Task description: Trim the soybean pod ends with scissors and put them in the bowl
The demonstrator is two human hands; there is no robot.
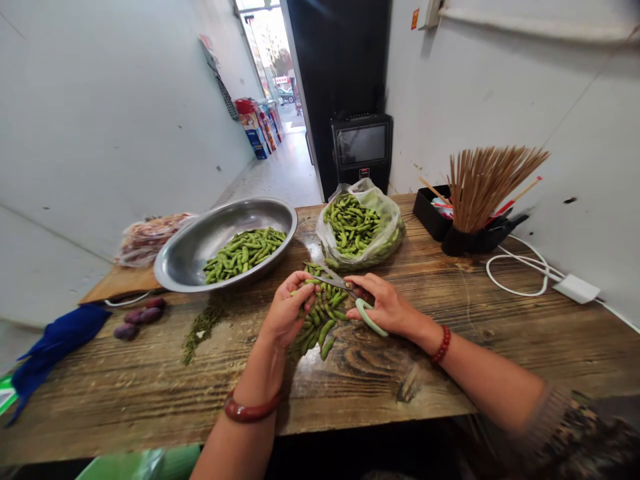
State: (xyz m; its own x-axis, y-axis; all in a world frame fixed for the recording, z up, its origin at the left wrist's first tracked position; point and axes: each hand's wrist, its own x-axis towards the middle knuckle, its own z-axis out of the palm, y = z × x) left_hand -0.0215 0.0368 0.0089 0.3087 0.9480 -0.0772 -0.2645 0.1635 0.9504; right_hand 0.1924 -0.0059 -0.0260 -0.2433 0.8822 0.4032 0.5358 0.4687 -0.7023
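My left hand point(291, 305) pinches a green soybean pod point(313, 283) between thumb and fingers. Wrapped round the pale green handles of a pair of scissors point(371, 319) is my right hand point(383, 303). The scissor blades are spread and point left, at the pod's tip. Under both hands lies a loose pile of soybean pods point(325, 327) on the wooden table. Behind it stands a clear plastic bag point(393, 230) full of pods. To the left, a wide steel basin point(187, 257) holds more pods, gathered at its right side.
Snipped stem bits point(205, 327) lie left of my hands, near several purple plums point(140, 317). A blue cloth point(65, 340) hangs at the left edge beside a wooden board point(117, 283). Skewers in a black holder point(457, 241) and a white cable adapter point(576, 289) are on the right.
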